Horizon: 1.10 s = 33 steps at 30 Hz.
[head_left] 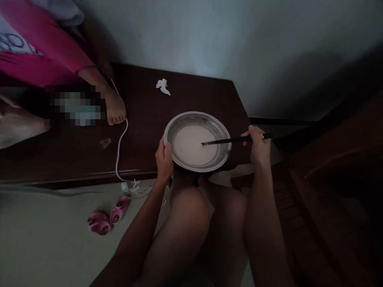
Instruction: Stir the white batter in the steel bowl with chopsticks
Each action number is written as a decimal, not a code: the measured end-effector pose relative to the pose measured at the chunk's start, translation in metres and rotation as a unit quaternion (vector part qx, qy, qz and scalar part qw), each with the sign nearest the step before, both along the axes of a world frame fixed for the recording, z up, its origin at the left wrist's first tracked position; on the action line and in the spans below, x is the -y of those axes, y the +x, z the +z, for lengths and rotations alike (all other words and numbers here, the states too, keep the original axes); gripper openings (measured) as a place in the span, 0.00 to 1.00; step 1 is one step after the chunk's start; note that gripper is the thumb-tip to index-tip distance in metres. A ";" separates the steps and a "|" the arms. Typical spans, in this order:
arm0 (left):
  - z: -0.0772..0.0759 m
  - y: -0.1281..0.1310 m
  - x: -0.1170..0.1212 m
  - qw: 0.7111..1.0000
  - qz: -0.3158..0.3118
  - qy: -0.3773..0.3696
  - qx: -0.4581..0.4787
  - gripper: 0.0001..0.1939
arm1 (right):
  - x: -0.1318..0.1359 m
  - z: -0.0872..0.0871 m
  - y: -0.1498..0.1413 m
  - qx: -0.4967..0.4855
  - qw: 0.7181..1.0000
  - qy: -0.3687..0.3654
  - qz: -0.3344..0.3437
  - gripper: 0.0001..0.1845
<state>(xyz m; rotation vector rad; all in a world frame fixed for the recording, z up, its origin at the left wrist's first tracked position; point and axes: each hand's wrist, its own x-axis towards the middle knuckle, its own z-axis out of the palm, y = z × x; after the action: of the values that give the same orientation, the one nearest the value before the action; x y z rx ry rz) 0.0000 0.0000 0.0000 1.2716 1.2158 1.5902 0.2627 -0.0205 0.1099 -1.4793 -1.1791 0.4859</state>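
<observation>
A round metal bowl [218, 131] holding a pale, whitish batter [191, 145] rests at the front edge of a dark wooden table [143, 131], just above my knees. My left hand [164, 159] is closed on the bowl's left rim. My right hand [259, 145] is closed on dark chopsticks [230, 140] at the bowl's right side. The chopstick tips reach into the batter near its middle.
Another person in a pink top sits on the table at the left, a bare foot [115, 107] on its surface. A white cable [119, 147] runs past the foot and over the table edge. Crumpled white paper [163, 86] lies behind the bowl. Small pink shoes [107, 217] sit on the floor.
</observation>
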 end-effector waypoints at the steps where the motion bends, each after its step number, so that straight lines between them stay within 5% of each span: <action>1: 0.000 0.000 0.000 1.000 -0.001 -0.001 0.001 0.29 | 0.000 0.000 0.000 -0.007 1.000 -0.005 0.008 0.24; 5: 0.000 0.000 -0.001 1.000 0.007 -0.001 -0.004 0.29 | 0.001 0.000 -0.005 0.027 0.993 -0.039 0.107 0.22; 10: 0.001 -0.001 0.000 1.000 0.006 -0.002 -0.012 0.29 | 0.001 0.001 -0.002 0.015 1.000 -0.016 0.002 0.23; 15: 0.004 0.000 0.001 1.000 0.009 -0.001 -0.016 0.28 | 0.001 0.003 -0.009 0.039 0.994 -0.038 0.098 0.22; 20: 0.003 -0.001 0.001 1.000 0.011 -0.009 -0.017 0.27 | 0.001 0.005 -0.009 0.023 1.000 -0.018 0.003 0.23; 25: 0.004 -0.001 0.002 1.000 0.008 -0.014 -0.012 0.27 | 0.002 0.006 -0.013 0.034 0.993 -0.057 0.099 0.21; 30: 0.004 -0.002 0.001 0.999 0.013 -0.030 -0.003 0.28 | 0.002 0.006 -0.011 0.005 1.000 -0.029 0.002 0.22; 33: 0.003 -0.003 0.000 0.999 0.013 -0.041 0.004 0.28 | 0.002 0.006 -0.012 -0.008 0.997 -0.048 0.067 0.21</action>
<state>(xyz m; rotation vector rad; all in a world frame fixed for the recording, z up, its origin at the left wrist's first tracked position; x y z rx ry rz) -0.0026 -0.0003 0.0030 1.2016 1.2837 1.5459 0.2510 -0.0226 0.1157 -1.4813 -1.2621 0.6519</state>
